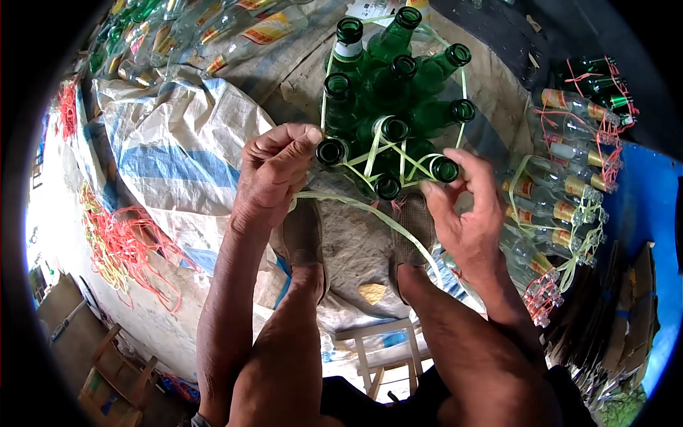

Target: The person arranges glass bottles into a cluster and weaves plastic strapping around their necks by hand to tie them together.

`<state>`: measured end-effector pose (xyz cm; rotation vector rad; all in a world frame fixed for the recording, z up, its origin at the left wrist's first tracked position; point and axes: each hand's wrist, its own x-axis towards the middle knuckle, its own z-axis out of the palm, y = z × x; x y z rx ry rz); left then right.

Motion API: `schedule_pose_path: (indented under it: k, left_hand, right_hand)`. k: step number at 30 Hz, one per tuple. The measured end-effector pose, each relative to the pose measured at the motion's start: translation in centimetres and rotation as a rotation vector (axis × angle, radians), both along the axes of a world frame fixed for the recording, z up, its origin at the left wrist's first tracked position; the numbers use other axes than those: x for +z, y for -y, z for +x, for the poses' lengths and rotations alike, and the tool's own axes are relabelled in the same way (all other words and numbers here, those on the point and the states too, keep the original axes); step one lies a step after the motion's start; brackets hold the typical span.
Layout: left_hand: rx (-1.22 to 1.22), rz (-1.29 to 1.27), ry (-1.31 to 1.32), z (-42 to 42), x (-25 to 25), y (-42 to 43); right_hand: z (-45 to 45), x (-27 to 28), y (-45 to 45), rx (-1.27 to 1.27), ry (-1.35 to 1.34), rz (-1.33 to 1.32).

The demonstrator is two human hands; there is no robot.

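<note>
Two bare hands stood apart on either side of a cluster of green bottles (391, 89) laced with pale green tape (356, 202).

Nearest, bare legs (284, 341) framed a wooden stool (373, 331) and open ground between dark shoes (299, 238); the cluster's near edge was just beyond the toes. Room to the left ended at a rumpled blue-striped sheet (178, 114); to the right, a pale strip of ground lay open. The left hand (274, 171) pinched tape between thumb and finger by the near-left bottle. The right hand (469, 220) curved inward, thumb and forefinger parted around the near-right bottle's mouth; whether it gripped could not be told. Farther right lay tied clear bottles (562, 188); at far left, a heap of bottles (242, 32).
</note>
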<state>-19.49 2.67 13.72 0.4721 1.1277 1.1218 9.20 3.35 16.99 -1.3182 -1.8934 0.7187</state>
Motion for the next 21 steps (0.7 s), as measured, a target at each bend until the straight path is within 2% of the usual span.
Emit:
schedule_pose_path:
  k: [3, 8, 14, 21]
  left_hand:
    - [0.006, 0.003, 0.028, 0.1, -0.1, 0.0]
    - [0.021, 0.006, 0.053, 0.4, 0.1, 0.2]
    - [0.039, 0.007, -0.019, 1.4, -0.2, 1.2]
    - [0.078, 0.027, -0.056, 3.5, 0.3, 2.5]
  right_hand:
    - [0.3, 0.1, -0.3, 0.038, -0.067, -0.191]
    - [-0.1, -0.6, -0.5, 0.035, -0.078, -0.140]
    - [0.6, -0.8, -1.4, 0.028, 0.081, -0.002]
    - [2.4, 0.6, -3.5, 0.113, 0.148, -0.025]
